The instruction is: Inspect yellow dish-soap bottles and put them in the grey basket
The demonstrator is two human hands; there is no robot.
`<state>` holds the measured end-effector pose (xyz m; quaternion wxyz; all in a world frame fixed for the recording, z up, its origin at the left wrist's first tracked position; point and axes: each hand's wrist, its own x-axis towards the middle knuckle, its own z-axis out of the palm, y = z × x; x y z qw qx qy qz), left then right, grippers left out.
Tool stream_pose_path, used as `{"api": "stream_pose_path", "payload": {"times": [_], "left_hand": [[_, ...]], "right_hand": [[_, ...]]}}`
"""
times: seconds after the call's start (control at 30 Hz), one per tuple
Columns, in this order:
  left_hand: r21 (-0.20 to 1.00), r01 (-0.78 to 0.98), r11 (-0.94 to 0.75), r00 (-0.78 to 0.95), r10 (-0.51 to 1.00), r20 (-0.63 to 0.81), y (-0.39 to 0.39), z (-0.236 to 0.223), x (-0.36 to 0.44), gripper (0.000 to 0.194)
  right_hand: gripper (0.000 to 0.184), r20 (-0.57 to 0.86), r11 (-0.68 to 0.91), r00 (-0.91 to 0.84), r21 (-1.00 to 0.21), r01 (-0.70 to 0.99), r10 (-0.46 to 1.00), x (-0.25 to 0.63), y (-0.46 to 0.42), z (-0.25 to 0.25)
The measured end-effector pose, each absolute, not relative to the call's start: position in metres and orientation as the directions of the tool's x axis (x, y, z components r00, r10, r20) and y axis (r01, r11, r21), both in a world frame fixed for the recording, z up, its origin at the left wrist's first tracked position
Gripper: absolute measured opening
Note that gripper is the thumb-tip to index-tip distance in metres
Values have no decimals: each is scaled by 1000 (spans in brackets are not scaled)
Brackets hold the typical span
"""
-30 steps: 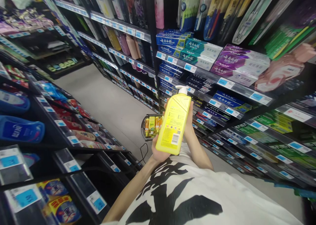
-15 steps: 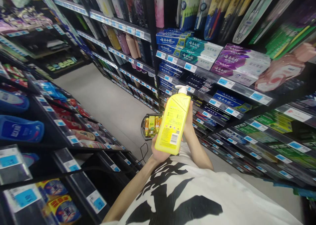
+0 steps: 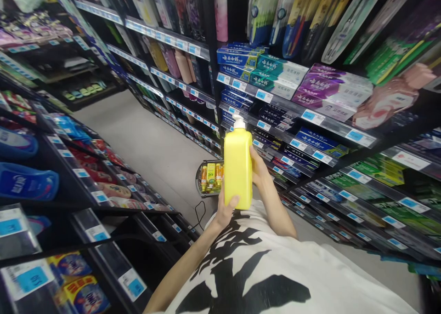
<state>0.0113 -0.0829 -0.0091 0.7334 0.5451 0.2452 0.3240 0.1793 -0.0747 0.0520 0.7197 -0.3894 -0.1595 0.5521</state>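
Note:
Between my two hands is a large yellow pump bottle [image 3: 237,167] with a white pump top [image 3: 239,122], held upright in front of my shirt. A plain yellow side faces me, and no label print shows on it. My left hand [image 3: 226,210] grips the lower left of the bottle, its thumb across the bottom edge. Around the right side curls my right hand [image 3: 258,167], its fingers partly hidden behind the bottle. Beyond the bottle, a dark basket [image 3: 198,180] on the floor holds several yellow and orange bottles, partly covered from view.
Shelves of toothpaste boxes [image 3: 279,72] and hanging toothbrushes [image 3: 306,19] rise on the right. On the left, a shelf carries blue bottles [image 3: 27,180] and yellow-blue packs [image 3: 87,295]. A grey floor aisle [image 3: 127,125] runs between them. A black cord [image 3: 200,213] hangs near the basket.
The bottle has been turned in my hands, so its printed back label has given way to a plain side. It stands straighter, and my left thumb now lies across its front.

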Motion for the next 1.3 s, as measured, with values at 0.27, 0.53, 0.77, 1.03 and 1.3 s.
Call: {"api": "stream_pose_path", "payload": {"times": [0.27,0.53,0.77,1.03,1.3], "left_hand": [[831,196,-521,365,825,431,-71,13,10,80],[644,269,-716,456,684,569,-77,38,5,70],[547,341,-764,516,639,570,-80,47,1,54],[762,160,-628,495,719,488,-71,50,-1,67],[989,59,138,747,651,-135,-37,31,-4,79]], "right_hand": [[60,-182,166,413,-718,-676,893,172,-66,37],[77,-103,303,443,-591,-747,891,174,-58,27],[79,14,369,428,-535,-760,903,163,-55,20],[80,-21,424,490,-473,-773,871,160,-47,12],[92,-27,338,410,-520,-785,912,173,-47,22]]}}
